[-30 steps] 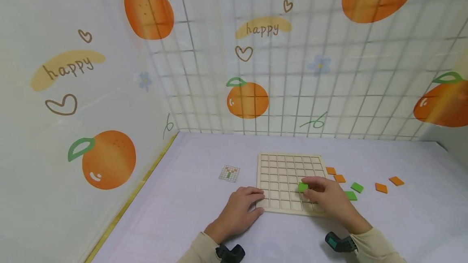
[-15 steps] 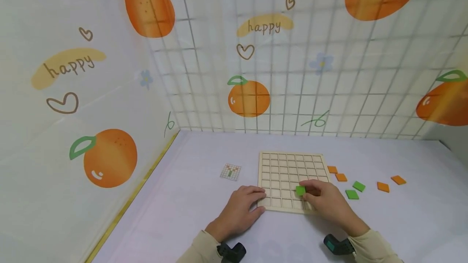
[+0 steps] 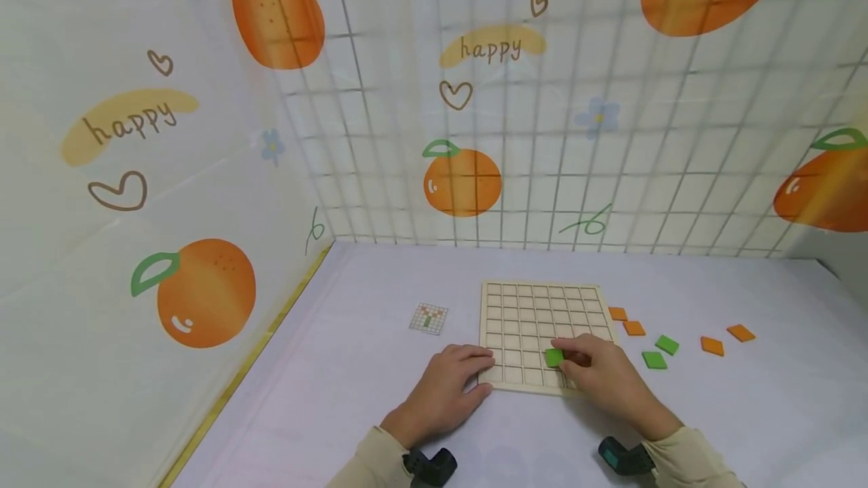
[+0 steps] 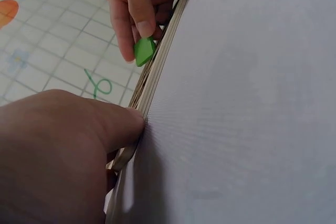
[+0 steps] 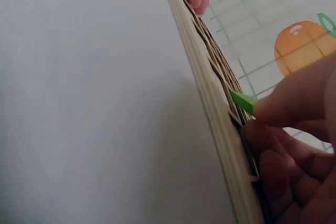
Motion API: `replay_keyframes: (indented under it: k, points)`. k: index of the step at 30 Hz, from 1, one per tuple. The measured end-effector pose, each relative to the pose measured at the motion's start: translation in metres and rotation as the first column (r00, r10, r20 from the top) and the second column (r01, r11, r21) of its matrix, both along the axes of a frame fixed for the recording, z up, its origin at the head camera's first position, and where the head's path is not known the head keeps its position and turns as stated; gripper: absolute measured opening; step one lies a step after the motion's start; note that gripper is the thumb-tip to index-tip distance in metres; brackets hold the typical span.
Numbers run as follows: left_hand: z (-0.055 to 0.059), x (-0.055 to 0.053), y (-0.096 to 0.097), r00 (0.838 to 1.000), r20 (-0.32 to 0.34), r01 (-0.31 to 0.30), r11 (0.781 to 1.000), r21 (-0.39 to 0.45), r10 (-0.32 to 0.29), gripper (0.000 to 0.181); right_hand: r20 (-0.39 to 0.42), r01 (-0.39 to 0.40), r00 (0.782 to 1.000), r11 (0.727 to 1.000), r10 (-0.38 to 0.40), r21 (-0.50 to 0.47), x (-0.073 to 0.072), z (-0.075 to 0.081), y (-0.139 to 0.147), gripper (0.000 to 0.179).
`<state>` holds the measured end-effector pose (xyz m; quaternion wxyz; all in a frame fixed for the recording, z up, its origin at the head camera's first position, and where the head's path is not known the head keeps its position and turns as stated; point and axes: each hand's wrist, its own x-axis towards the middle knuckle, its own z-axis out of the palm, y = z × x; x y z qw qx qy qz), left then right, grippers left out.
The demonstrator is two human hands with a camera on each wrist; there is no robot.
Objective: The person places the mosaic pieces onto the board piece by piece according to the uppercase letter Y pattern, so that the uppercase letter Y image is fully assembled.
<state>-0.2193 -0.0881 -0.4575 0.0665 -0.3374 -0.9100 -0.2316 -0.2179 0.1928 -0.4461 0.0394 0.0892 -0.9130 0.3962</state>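
Observation:
A pale wooden grid board (image 3: 518, 322) lies flat on the table, its squares divided by thin raised strips. My right hand (image 3: 597, 371) pinches a green square tile (image 3: 554, 358) between thumb and fingers, low over the squares in the front right part. In the right wrist view the tile (image 5: 242, 102) is tilted, one edge down by the strips. My left hand (image 3: 447, 386) rests at the board's front left corner, fingers on its left edge; in the left wrist view a digit of this hand (image 4: 68, 135) touches the board's side.
Right of the board lie orange tiles (image 3: 712, 346) and two green tiles (image 3: 654, 360), several in all. A small printed pattern card (image 3: 429, 318) lies left of the board. Behind the table (image 3: 366, 300) hangs a sheet with orange prints over a wire grid (image 3: 529, 194).
My right hand has moved a little left and toward me with the green tile, lower over the board. The left hand stays at the corner.

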Motion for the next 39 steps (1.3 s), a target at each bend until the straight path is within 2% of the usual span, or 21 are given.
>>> replay_keyframes:
  k: [6,10,14,18,20,31,39]
  points:
    - [-0.001,-0.004,0.001,1.000,0.024,0.009,1.000,-0.020,-0.008,0.038,-0.028,-0.007,1.000,1.000,0.007,0.016,0.000,0.002,0.002,0.035]
    - [-0.003,-0.002,-0.001,0.999,0.041,-0.001,1.000,-0.020,0.002,0.038,-0.023,-0.022,1.000,1.000,0.022,0.009,0.001,-0.001,0.000,0.034]
    - [-0.003,0.000,-0.008,1.000,0.019,0.006,1.000,-0.017,-0.006,0.037,-0.038,-0.036,0.999,0.999,0.036,0.004,0.001,-0.006,-0.006,0.033]
    - [-0.001,-0.003,-0.009,1.000,-0.004,0.019,1.000,-0.014,-0.019,0.037,-0.058,-0.028,0.998,1.000,0.029,0.013,0.000,-0.005,-0.009,0.032]
    - [-0.001,-0.003,-0.008,1.000,0.004,0.017,1.000,-0.014,-0.017,0.037,-0.065,-0.024,0.998,0.999,0.026,0.021,0.000,-0.004,-0.008,0.032]
    - [-0.003,0.000,-0.005,0.999,0.054,0.002,1.000,-0.006,-0.001,0.037,-0.020,0.017,1.000,0.999,-0.016,0.046,0.001,-0.006,-0.009,0.032]
    - [-0.004,-0.002,-0.002,0.999,0.035,0.010,1.000,0.006,-0.010,0.038,-0.042,0.008,0.999,0.998,-0.005,0.058,0.001,-0.003,-0.006,0.032]
